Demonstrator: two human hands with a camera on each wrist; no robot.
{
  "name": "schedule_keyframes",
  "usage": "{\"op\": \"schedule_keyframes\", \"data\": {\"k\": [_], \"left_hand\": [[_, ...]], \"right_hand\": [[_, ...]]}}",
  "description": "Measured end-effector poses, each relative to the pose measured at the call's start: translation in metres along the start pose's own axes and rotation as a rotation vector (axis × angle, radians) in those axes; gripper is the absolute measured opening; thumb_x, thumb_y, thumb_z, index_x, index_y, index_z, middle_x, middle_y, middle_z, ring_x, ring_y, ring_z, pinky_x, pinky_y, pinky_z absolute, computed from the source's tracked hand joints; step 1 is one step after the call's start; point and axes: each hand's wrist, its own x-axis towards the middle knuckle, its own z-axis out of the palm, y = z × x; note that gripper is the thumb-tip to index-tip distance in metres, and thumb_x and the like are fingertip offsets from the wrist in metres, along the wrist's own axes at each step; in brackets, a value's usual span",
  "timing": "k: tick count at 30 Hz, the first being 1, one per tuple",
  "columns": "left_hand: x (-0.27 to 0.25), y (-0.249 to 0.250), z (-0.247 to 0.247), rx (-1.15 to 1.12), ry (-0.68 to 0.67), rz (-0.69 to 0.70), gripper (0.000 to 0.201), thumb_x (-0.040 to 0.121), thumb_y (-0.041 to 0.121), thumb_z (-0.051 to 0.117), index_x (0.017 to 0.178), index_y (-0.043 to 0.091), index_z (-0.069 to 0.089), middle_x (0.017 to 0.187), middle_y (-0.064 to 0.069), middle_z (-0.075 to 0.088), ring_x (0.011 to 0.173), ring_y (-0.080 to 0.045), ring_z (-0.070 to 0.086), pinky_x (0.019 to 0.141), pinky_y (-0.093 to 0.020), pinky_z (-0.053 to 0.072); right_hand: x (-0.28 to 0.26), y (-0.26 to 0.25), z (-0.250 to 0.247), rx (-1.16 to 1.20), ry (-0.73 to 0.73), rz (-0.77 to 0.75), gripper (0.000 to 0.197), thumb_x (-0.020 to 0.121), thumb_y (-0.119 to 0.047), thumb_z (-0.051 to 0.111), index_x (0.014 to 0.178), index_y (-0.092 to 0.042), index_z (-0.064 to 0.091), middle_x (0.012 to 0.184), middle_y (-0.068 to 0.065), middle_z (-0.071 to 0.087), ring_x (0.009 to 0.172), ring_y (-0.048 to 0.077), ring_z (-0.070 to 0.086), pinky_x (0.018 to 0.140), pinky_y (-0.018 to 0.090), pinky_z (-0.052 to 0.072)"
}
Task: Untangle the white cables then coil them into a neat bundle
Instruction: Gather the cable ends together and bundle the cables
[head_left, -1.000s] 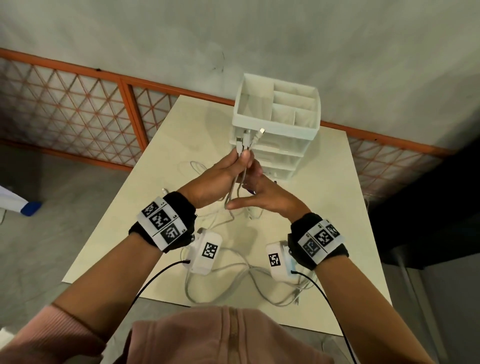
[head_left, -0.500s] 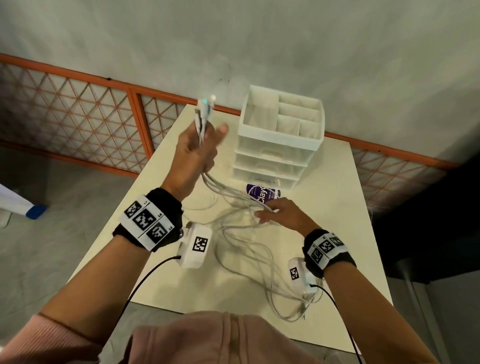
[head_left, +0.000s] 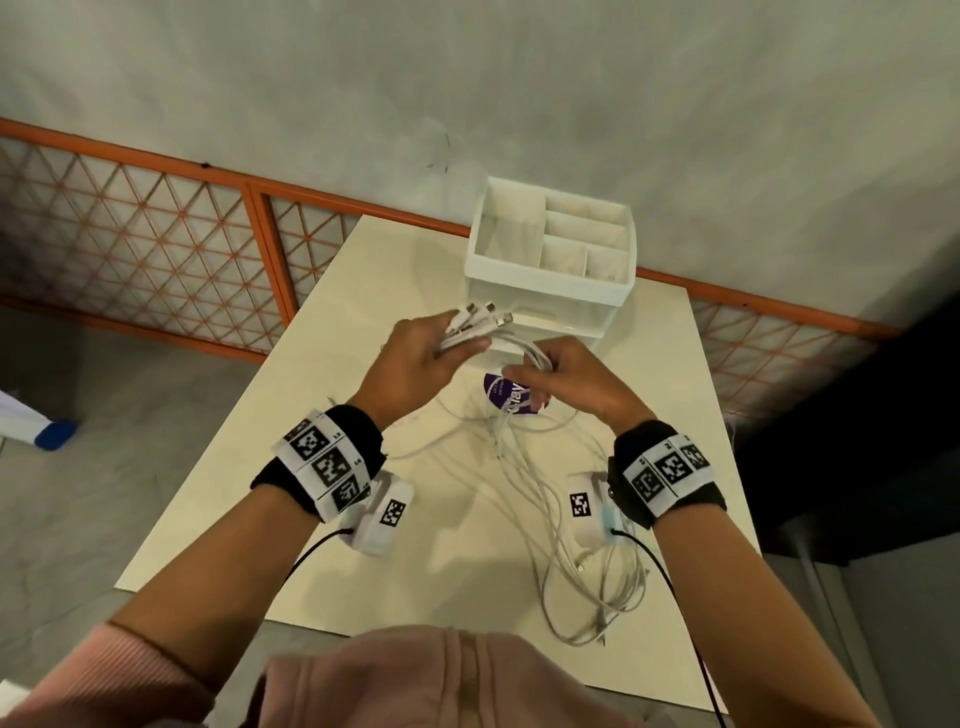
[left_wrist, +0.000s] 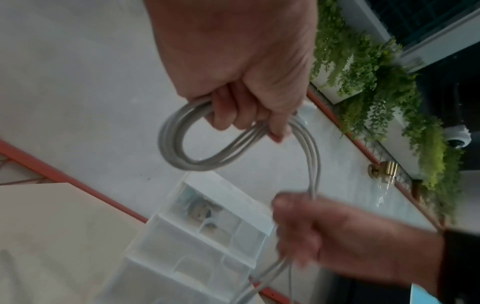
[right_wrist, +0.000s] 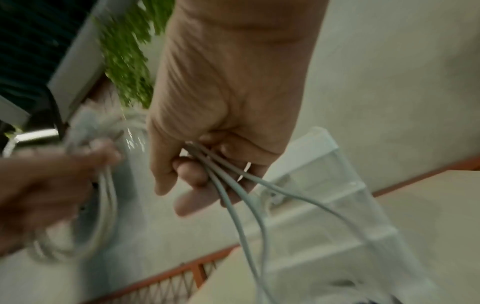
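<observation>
Several white cables (head_left: 524, 483) trail from both hands down onto the cream table (head_left: 322, 467) and loop near its front right edge. My left hand (head_left: 421, 358) grips the bundled ends, their plugs (head_left: 485, 312) sticking out toward the organizer. In the left wrist view a small loop of cables (left_wrist: 179, 144) hangs from its curled fingers (left_wrist: 233, 111). My right hand (head_left: 566, 374), just right of the left, holds the same strands; in the right wrist view the cables (right_wrist: 233, 197) run out between its curled fingers (right_wrist: 192, 174).
A white drawer organizer (head_left: 550, 265) with open top compartments stands at the table's back, right behind the hands. A purple labelled item (head_left: 506, 395) lies on the table under the right hand. An orange lattice railing (head_left: 156, 249) runs behind, below a grey wall.
The left hand, raised high to the left half a second ago, has come back down in front of the organizer. The right hand has lifted off the table to meet it, forming a loop.
</observation>
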Motion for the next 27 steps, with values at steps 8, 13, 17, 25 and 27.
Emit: {"op": "schedule_keyframes", "data": {"k": [8, 13, 17, 25, 27], "left_hand": [[0.017, -0.014, -0.021, -0.159, 0.408, -0.117, 0.028, 0.087, 0.039, 0.058, 0.076, 0.013, 0.059, 0.056, -0.005, 0.048, 0.053, -0.025, 0.043, 0.051, -0.039, 0.038], [0.005, -0.048, -0.017, 0.141, 0.336, -0.485, 0.034, 0.084, 0.02, 0.07, 0.1, -0.007, 0.055, 0.083, -0.019, 0.061, 0.084, -0.036, 0.059, 0.064, -0.031, 0.035], [0.003, -0.028, -0.011, 0.052, 0.365, -0.277, 0.045, 0.081, 0.02, 0.074, 0.114, 0.001, 0.048, 0.059, 0.005, 0.044, 0.051, -0.005, 0.044, 0.048, -0.013, 0.033], [0.022, 0.012, 0.009, -0.045, -0.077, 0.089, 0.055, 0.085, 0.011, 0.069, 0.132, 0.029, 0.046, 0.1, 0.016, 0.062, 0.076, 0.004, 0.057, 0.073, -0.008, 0.041], [0.026, 0.01, 0.01, -0.013, 0.012, 0.09, 0.024, 0.09, 0.013, 0.063, 0.112, 0.019, 0.057, 0.076, 0.013, 0.06, 0.063, 0.001, 0.055, 0.062, -0.011, 0.039]], "right_hand": [[-0.007, 0.058, -0.001, 0.066, 0.009, 0.167, 0.029, 0.089, -0.029, 0.063, 0.068, -0.009, 0.061, 0.06, 0.001, 0.063, 0.062, 0.007, 0.065, 0.083, 0.03, 0.048], [-0.007, 0.021, -0.026, 0.017, 0.145, 0.149, 0.027, 0.091, -0.035, 0.06, 0.077, -0.014, 0.05, 0.061, -0.002, 0.045, 0.046, 0.005, 0.053, 0.064, 0.038, 0.057], [-0.001, -0.009, -0.042, -0.287, 0.081, 0.137, 0.019, 0.093, -0.024, 0.056, 0.101, -0.007, 0.049, 0.081, -0.003, 0.051, 0.06, 0.01, 0.049, 0.051, 0.022, 0.044], [-0.004, -0.075, -0.043, -0.358, -0.174, -0.07, 0.014, 0.092, -0.013, 0.055, 0.105, -0.013, 0.053, 0.082, -0.008, 0.053, 0.057, 0.008, 0.048, 0.052, 0.015, 0.04], [-0.005, -0.077, -0.044, -0.309, -0.213, -0.091, 0.013, 0.092, -0.014, 0.056, 0.105, -0.012, 0.055, 0.088, 0.0, 0.058, 0.053, 0.007, 0.046, 0.05, 0.015, 0.041]]}}
